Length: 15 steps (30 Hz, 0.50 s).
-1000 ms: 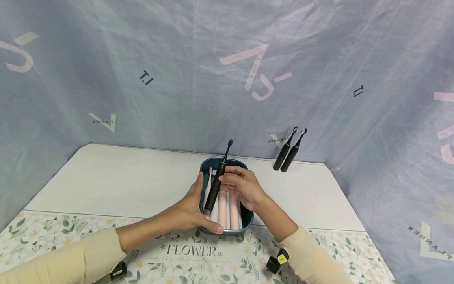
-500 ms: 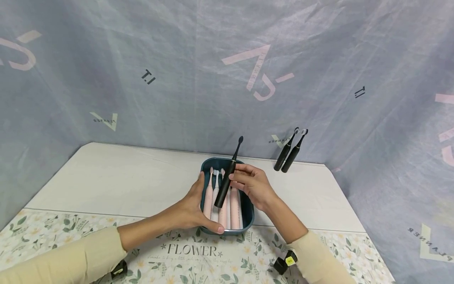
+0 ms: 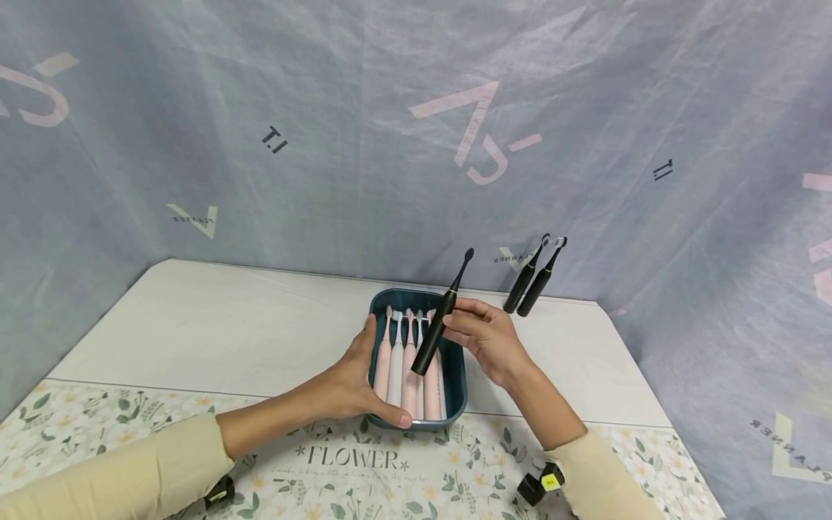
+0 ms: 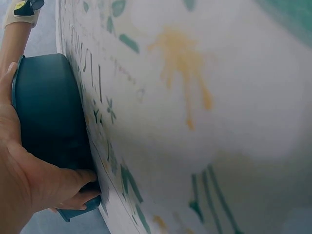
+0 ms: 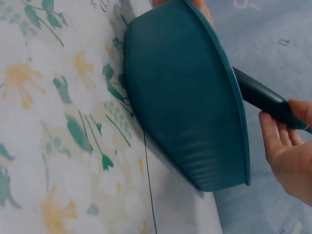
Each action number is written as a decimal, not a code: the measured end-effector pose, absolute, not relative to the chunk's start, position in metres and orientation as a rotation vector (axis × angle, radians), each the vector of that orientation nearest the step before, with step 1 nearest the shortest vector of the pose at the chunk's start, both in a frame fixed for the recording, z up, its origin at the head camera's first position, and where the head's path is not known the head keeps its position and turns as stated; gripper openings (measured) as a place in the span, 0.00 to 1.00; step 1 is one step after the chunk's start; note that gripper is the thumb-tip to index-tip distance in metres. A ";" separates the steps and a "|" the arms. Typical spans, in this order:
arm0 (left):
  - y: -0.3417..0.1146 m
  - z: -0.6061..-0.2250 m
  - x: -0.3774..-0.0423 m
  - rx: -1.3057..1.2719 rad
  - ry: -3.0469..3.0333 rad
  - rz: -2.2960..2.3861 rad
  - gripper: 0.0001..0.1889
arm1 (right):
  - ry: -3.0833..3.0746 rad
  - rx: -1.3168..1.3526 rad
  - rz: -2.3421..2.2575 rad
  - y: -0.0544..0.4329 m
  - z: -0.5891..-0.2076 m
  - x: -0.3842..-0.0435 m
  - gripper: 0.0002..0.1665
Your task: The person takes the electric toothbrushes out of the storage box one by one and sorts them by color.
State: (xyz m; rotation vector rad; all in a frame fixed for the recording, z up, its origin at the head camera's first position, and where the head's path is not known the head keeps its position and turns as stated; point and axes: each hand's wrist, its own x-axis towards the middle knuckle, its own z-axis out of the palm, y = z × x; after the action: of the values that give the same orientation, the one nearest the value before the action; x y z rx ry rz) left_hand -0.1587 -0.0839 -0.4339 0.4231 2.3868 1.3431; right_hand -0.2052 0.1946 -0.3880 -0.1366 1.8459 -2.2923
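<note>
**Black toothbrush in the right hand, over the box**

The right hand (image 3: 497, 343) pinches a black toothbrush (image 3: 432, 338) between thumb and fingers. The left hand (image 3: 356, 383) is spread wide and grips the left side of the box (image 3: 456, 383), with the thumb at the near rim.

The main relation is this: the black toothbrush is to the left of the right hand, above the right part of the box, well apart from the left hand. Its long axis is slanted, with the head far and to the right, the handle end near and to the left. Whether this end touches anything below, I cannot tell.

In the box, pink toothbrushes (image 3: 382, 370) and white toothbrushes (image 3: 395, 372) lie side by side; a dark strip shows between them and the right wall. Farther back on the bench (image 3: 195, 325), at the right, are two other black toothbrushes (image 3: 534, 291).

Compared with half a second ago, the right hand and its toothbrush are more to the right, and more heads in the box are visible. The left hand stays in place.
</note>
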 end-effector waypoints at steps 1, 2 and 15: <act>-0.084 -0.434 -0.159 0.426 2.390 1.341 0.95 | 1.846 -0.134 -2.295 0.196 -0.388 -0.205 0.16; -0.083 -0.434 -0.159 0.427 2.392 1.340 0.95 | 1.847 -0.133 -2.298 0.198 -0.387 -0.205 0.16; -0.083 -0.433 -0.159 0.439 2.389 1.354 0.96 | 1.855 -0.136 -2.333 0.217 -0.382 -0.205 0.15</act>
State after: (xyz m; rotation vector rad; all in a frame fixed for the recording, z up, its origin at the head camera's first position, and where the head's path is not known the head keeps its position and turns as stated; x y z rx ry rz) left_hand -0.1591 -0.0828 -0.4326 0.4391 2.3888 1.3537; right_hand -0.2054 0.2172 -0.3817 -0.1364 1.8551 -2.3330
